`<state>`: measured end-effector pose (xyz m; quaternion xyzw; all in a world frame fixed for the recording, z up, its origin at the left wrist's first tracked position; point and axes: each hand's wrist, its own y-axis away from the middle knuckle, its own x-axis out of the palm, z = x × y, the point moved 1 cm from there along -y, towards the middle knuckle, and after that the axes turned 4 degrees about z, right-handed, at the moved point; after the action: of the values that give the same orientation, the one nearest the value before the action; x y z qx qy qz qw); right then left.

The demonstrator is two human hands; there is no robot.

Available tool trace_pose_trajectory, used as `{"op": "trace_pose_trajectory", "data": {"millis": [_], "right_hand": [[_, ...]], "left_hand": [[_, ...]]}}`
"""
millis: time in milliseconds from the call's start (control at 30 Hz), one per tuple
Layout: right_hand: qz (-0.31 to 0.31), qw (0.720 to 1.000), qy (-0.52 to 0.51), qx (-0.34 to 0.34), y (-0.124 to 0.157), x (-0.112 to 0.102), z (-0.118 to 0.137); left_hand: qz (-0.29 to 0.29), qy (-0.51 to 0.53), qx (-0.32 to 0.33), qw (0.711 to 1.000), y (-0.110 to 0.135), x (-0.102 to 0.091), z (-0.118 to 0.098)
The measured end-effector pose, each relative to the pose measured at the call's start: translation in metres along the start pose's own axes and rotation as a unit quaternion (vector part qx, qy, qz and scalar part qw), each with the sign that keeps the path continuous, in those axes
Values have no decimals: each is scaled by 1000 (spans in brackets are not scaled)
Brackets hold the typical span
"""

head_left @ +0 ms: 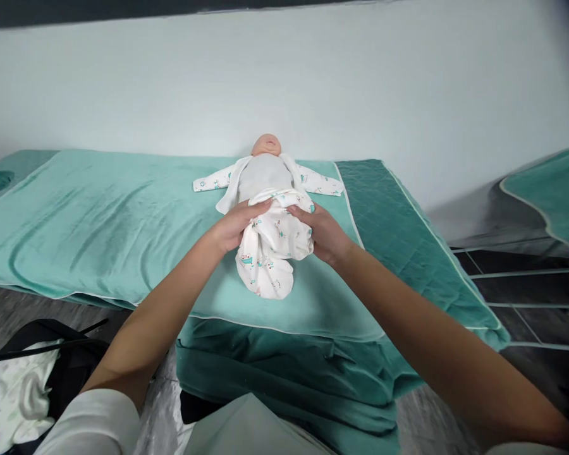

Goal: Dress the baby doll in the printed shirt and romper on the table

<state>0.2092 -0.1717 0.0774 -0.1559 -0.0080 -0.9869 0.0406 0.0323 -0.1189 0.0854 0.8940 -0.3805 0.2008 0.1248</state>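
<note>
A baby doll (266,146) lies on its back, its head toward the wall. Its printed white top (321,181) hangs open at the front, with both sleeves spread to the sides, and the pale torso (264,177) shows between. White printed baby pants (268,262) lie bunched over the doll's lower body, hiding the legs. My left hand (237,225) grips the pants at their left side, thumb on top near the waist. On the opposite side, my right hand (325,232) is closed on the same pants, its thumb also on top.
The doll rests on a bed with a light green cover (114,215). A darker quilted cover (398,221) lies to the right. At lower left, a black bag (71,366) stands with printed white cloth (19,398) on it. Metal bars (526,306) of another bed frame are at right.
</note>
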Motion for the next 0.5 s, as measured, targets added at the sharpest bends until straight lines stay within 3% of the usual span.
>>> {"op": "trace_pose_trajectory", "data": {"millis": [133,233,400,500], "right_hand": [[-2,999,-9,-52,-1,11,7],[-9,996,-21,-81,-1,15,11],[-41,992,-25,-116,-3,17,17],[8,996,-22,-89,-4,17,18]], "left_hand": [[13,19,16,1000,1,6,3],[32,-18,20,999,8,5,-6],[65,-160,-4,985,14,2,-50],[29,-252,30,967,12,4,-77]]}}
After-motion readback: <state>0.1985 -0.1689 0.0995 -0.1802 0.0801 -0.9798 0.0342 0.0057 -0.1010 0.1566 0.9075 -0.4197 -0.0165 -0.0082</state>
